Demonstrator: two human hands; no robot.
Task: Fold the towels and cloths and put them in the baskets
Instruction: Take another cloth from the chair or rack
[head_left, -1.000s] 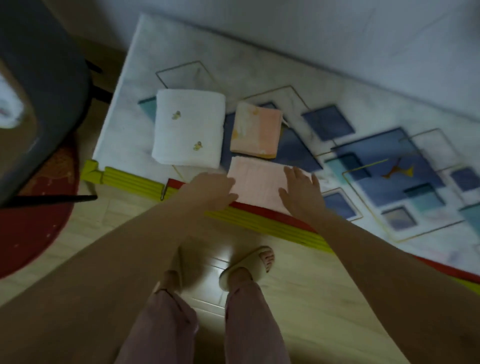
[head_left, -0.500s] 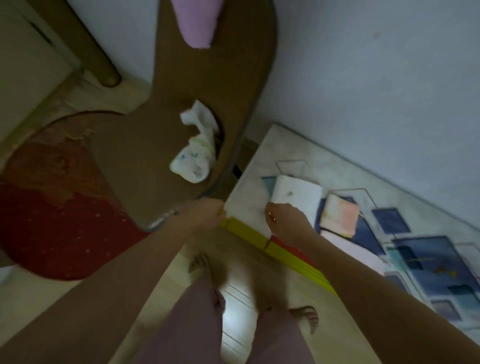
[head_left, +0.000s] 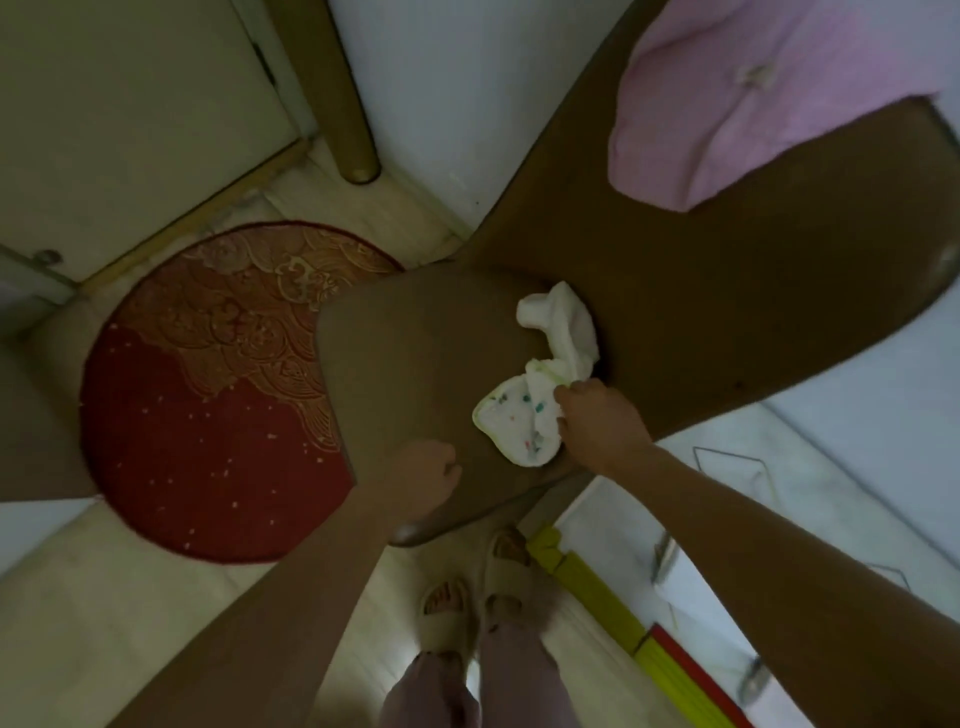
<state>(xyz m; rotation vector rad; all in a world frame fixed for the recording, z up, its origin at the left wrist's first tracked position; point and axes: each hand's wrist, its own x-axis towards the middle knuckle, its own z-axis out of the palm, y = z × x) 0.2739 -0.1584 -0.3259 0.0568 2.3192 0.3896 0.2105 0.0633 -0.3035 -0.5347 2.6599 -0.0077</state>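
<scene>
Right hand (head_left: 597, 428) gripping crumpled white cloth (head_left: 540, 395) on brown chair (head_left: 415, 364), left hand (head_left: 426, 475) seemingly curled

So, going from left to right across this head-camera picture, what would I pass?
Red round rug → left hand, curled and holding nothing → crumpled white cloth on the brown chair seat → right hand gripping that cloth → pink cushion on the chair back.
</scene>
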